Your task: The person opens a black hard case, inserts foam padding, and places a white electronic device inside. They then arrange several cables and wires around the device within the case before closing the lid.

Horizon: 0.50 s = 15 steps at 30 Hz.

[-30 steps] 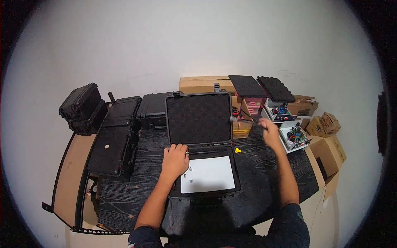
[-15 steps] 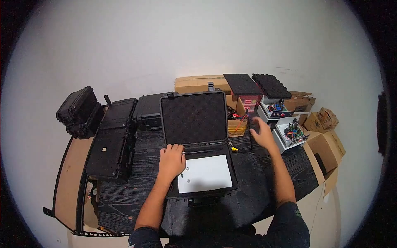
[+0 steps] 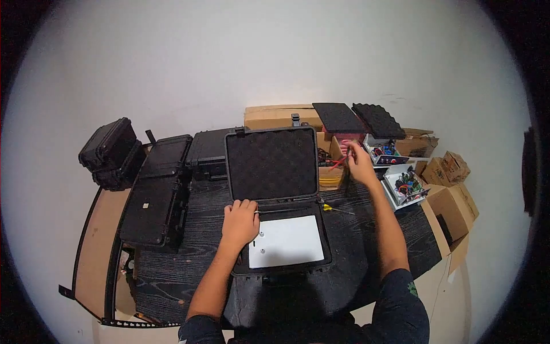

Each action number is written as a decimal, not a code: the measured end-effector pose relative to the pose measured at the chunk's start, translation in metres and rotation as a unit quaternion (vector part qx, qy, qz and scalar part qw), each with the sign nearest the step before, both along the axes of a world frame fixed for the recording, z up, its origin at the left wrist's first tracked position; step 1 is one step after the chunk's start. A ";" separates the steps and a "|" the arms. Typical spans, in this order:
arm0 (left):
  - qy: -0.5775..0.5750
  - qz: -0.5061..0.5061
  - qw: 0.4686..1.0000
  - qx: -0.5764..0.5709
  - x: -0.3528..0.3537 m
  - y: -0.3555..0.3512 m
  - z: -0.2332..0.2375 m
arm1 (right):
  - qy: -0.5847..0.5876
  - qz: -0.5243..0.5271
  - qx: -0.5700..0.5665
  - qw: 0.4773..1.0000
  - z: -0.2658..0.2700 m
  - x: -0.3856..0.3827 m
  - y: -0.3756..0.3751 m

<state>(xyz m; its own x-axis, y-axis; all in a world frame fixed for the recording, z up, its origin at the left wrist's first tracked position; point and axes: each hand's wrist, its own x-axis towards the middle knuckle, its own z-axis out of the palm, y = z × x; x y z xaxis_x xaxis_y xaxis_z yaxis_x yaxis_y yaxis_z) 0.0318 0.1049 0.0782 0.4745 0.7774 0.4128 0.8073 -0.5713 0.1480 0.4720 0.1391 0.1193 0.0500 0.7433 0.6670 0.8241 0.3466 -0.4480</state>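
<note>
An opened black hard case [image 3: 329, 241] lies in front of me, its lid [image 3: 272, 163] raised and lined with dark foam. A white panel [image 3: 292, 241] with two small round fittings sits in its foam. My left hand [image 3: 240, 222] rests on the case's left inner side, fingers lying over the foam beside a thin dark rod [image 3: 283, 210]. At the cardboard box [image 3: 330, 182], my right hand [image 3: 359, 163] is raised with its fingertips pinched on a thin black strand that looks like a cable. Red wire [image 3: 337, 164] shows beside those fingers. More cables lie in that box.
A yellow-handled screwdriver [image 3: 327, 207] lies right of the case. Two white housings with exposed electronics [image 3: 408, 186] stand at the right, near an open carton [image 3: 452, 212]. Several closed black cases [image 3: 152, 209] are stacked left. Foam sheets [image 3: 338, 117] lie at the back.
My right hand has moved up and slightly left to the cable box, and its spread fingers have closed into a pinch. The dark strand has been raised. My left hand stays on the case.
</note>
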 end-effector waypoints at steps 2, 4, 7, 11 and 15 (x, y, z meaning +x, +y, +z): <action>0.007 0.003 1.000 0.004 0.000 0.000 -0.001 | 0.118 0.043 0.018 0.992 -0.005 0.004 0.001; 0.001 -0.002 1.000 0.013 0.000 0.002 -0.003 | 0.148 0.042 0.054 0.987 -0.001 0.002 -0.006; -0.015 -0.012 1.000 0.022 -0.001 0.003 -0.007 | 0.235 0.064 0.050 0.968 0.001 0.010 -0.017; -0.002 -0.005 1.000 0.011 0.000 0.002 -0.004 | 0.291 0.116 0.020 0.950 0.000 0.018 -0.030; -0.005 -0.005 1.000 0.020 0.000 0.002 -0.006 | 0.239 0.093 -0.062 0.965 -0.014 0.018 -0.039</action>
